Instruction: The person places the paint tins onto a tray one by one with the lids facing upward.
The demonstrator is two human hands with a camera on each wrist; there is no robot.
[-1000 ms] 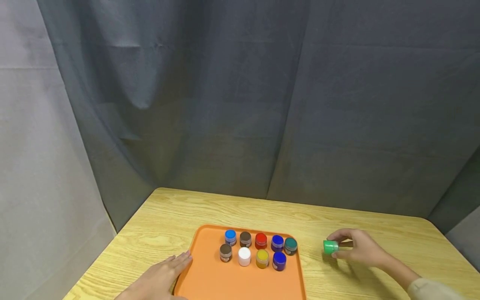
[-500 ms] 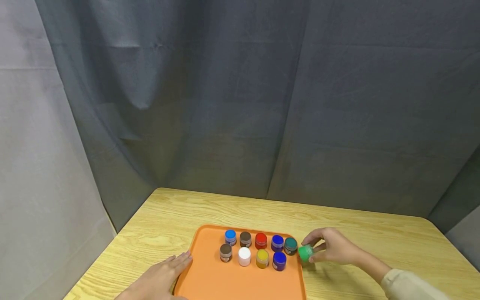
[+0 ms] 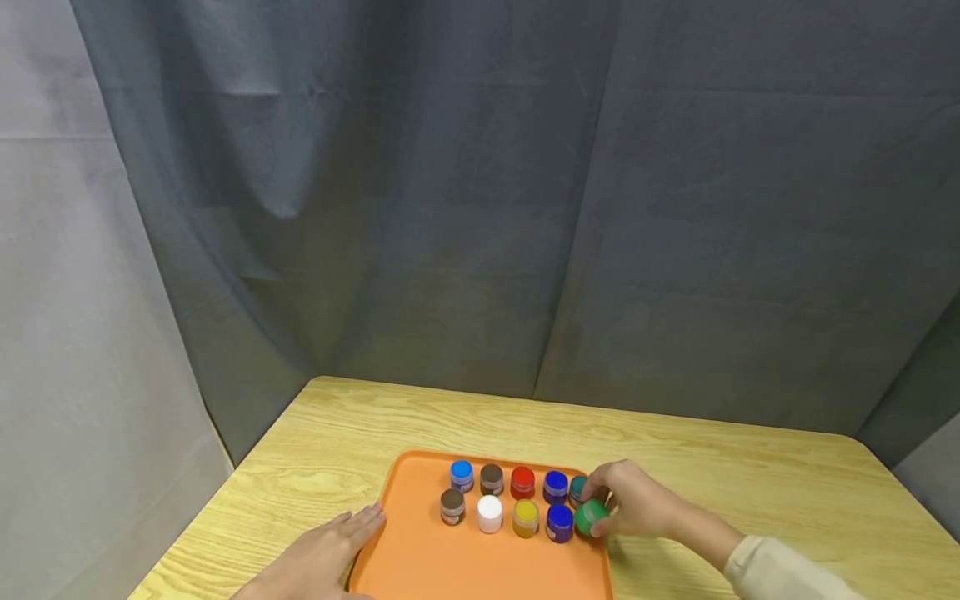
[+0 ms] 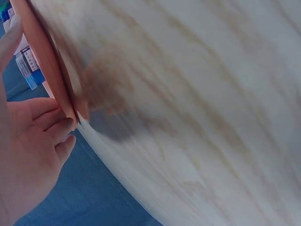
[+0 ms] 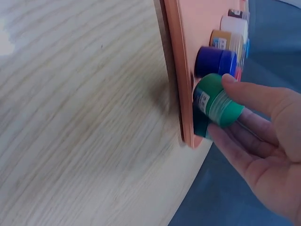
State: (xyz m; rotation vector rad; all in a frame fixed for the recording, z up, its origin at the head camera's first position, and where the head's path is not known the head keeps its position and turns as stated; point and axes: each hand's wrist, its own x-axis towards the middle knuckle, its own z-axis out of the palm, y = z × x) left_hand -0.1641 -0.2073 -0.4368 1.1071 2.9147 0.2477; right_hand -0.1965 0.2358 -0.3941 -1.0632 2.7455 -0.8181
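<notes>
My right hand [image 3: 637, 502] pinches a green paint jar [image 3: 590, 518] between thumb and fingers, at the right edge of the orange tray [image 3: 480, 571]. In the right wrist view the green jar [image 5: 211, 89] is tilted, close beside a dark blue jar [image 5: 211, 61]. Behind it a teal-lidded jar [image 3: 576, 487] is partly hidden by my fingers. My left hand [image 3: 315, 557] rests at the tray's left rim, its fingers fairly straight. In the left wrist view, fingertips touch the tray rim [image 4: 44, 56].
Other paint jars stand in two rows on the tray: light blue [image 3: 462, 473], brown [image 3: 492, 478], red [image 3: 522, 482], white [image 3: 490, 514], yellow [image 3: 526, 517] and more. The wooden table [image 3: 360, 408] reaches back to a dark grey curtain [image 3: 450, 208].
My right hand has carried the green jar leftward from over the table to the tray's right side, beside the dark blue jar. My left hand has stayed put.
</notes>
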